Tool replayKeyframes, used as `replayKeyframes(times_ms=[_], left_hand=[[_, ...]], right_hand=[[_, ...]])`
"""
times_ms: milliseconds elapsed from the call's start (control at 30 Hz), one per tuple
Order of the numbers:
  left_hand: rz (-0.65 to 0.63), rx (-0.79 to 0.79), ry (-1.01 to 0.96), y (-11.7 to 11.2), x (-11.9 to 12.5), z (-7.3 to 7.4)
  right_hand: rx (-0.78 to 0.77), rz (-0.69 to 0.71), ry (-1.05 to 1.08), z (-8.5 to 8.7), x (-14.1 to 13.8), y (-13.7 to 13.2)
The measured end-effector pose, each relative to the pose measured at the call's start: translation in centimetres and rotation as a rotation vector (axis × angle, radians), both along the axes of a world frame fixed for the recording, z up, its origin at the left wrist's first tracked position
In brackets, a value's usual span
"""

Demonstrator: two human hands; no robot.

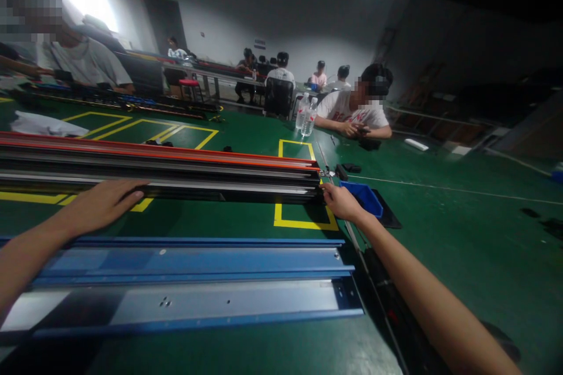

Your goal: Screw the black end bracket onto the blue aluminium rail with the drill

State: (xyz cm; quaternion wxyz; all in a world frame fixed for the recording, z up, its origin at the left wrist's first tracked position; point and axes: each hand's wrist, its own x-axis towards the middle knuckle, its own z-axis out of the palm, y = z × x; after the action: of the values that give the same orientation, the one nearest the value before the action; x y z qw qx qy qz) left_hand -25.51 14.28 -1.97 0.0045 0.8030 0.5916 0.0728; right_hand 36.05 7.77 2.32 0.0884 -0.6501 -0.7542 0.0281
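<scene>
Nearest, two blue metal channels [202, 300] lay lengthwise, their right ends staggered. A strip of green tabletop [211, 220] separated them from the dark slotted rails [229, 186]. The left hand [99, 204] lay palm-down at the rails' near edge, fingers loosely extended, not closed. The right hand [343, 201] met their right end, fingers curled; whether it pinched anything, I couldn't tell. Just past it sat a blue parts bin [363, 197]. An orange-edged rail [220, 154] bordered the far side; beyond stood water bottles [309, 120].
</scene>
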Motion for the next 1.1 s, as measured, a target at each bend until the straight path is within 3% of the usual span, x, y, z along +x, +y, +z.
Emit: replayKeyframes(times_ms=[233, 567, 767, 933, 1100], left_hand=[[0.018, 0.011, 0.088, 0.0, 0.0, 0.0], [-0.005, -0.016, 0.054, 0.1, -0.5, 0.0], [0.043, -0.045, 0.033, -0.5, -0.3, 0.1], [0.041, 0.045, 0.048, -1.1, 0.9, 1.4], [-0.005, 0.162, 0.037, -2.9, 2.0, 3.9]], right_hand=[[-0.025, 0.012, 0.007, -0.2, 0.4, 0.3], [-0.031, 0.027, -0.032, 0.0, 0.2, 0.1], [0.000, 0.033, -0.067, 0.6, 0.0, -0.2], [0.089, 0.015, -0.111, 2.6, -0.9, -0.6], [0.137, 0.063, -0.134, 6.3, -2.7, -2.5]])
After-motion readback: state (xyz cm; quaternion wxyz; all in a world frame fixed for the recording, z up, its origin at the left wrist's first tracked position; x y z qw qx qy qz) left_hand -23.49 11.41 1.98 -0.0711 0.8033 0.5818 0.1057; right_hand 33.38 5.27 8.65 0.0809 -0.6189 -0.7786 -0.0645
